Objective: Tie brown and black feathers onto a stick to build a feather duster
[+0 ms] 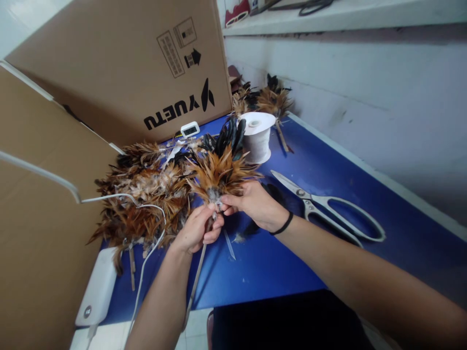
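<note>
Between my hands, over the blue table, is a bunch of brown and black feathers [221, 170] with a thin stick [197, 279] running down from its base. My left hand [199, 227] closes round the base where the feathers meet the stick. With thumb and fingers pinched, my right hand [251, 203] grips the pale lower ends of the feathers just above. Exactly what its fingertips pinch there is hidden. Behind the bunch stands a white spool [258, 141] of whitish ribbon or tape. Large scissors [324, 206] lie partly spread right of my right hand.
A pile of feather strips [142, 199] covers the table's left side, crossed by a white cable [160, 228] from a white power bank [98, 287]. Large cardboard boxes [120, 63] wall off the left and back. More feather bunches [273, 99] and a small digital timer [190, 129] lie behind.
</note>
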Available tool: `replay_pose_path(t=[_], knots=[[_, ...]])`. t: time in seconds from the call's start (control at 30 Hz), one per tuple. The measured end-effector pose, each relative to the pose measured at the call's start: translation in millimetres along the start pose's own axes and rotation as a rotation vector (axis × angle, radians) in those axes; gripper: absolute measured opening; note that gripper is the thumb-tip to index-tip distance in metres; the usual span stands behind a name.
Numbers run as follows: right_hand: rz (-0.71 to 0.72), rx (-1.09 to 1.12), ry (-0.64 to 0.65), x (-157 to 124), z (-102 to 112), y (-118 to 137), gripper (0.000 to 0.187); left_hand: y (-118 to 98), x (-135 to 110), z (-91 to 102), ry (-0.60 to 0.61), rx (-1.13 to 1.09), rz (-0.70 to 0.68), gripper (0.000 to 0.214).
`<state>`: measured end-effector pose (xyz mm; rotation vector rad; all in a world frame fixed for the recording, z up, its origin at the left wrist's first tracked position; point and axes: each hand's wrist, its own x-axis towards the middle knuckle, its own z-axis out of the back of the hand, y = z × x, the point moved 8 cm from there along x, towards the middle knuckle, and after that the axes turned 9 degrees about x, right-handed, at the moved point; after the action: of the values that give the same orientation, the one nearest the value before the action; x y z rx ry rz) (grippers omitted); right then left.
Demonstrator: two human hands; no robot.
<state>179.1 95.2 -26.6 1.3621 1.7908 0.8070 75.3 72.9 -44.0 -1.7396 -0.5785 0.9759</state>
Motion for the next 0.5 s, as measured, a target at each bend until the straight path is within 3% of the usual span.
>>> replay_pose_path(t=[0.3,0.5], knots=[[-0.059,0.094,-0.026,0,0,-9,0.013,3,0,-0.9,0.008,0.078,0.037,0.028],[-0.088,0.11,-0.029,0,-1,-14,0.015,4,0,4.7,-0.068,0.24,0.004,0.031]])
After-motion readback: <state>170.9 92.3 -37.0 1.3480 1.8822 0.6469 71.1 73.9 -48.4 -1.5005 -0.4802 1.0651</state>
